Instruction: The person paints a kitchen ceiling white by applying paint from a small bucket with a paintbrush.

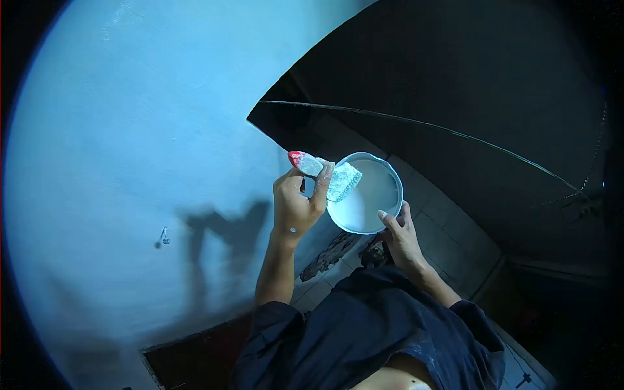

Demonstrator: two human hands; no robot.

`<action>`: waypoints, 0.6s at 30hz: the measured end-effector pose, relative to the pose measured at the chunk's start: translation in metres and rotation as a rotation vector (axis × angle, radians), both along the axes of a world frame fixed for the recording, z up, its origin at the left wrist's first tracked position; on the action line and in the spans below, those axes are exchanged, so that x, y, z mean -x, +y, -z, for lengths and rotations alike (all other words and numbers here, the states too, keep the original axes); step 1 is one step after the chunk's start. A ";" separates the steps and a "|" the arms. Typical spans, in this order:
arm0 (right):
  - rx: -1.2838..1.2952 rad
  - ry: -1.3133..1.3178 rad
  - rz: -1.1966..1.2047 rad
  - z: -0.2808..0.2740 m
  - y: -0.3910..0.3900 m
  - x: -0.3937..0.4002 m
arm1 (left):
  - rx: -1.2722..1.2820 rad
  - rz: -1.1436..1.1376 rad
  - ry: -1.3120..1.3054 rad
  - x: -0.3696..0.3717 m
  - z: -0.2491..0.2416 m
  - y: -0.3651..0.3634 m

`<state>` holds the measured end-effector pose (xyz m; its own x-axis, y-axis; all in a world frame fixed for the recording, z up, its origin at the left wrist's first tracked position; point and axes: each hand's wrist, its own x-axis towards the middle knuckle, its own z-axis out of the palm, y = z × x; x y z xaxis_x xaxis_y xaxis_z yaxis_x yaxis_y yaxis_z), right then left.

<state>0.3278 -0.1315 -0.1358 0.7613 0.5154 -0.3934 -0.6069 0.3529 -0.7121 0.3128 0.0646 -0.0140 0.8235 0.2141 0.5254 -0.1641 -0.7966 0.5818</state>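
Observation:
My left hand (pixel 299 198) is closed around a paintbrush (pixel 344 182) with a red-tipped handle. Whitish paint coats its handle and its wide head, which hangs over the left rim of a round white tub (pixel 401 195). Pale liquid paint (pixel 374 198) lies inside the tub. At the tub's near right side, my right hand (pixel 402 237) grips it with the thumb over the rim and the fingers outside, partly hidden. A small white spot of paint shows near my left wrist.
A pale wall (pixel 156 162) fills the left side, with a small fitting (pixel 166 239) sticking out of it and shadows of my hands on it. A thin cord (pixel 422 122) crosses the dark area at right. Floor tiles (pixel 448 214) show beyond the tub.

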 end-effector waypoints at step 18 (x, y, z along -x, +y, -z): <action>0.008 -0.010 0.072 -0.001 0.010 0.012 | -0.508 0.076 -0.064 -0.002 0.056 -0.014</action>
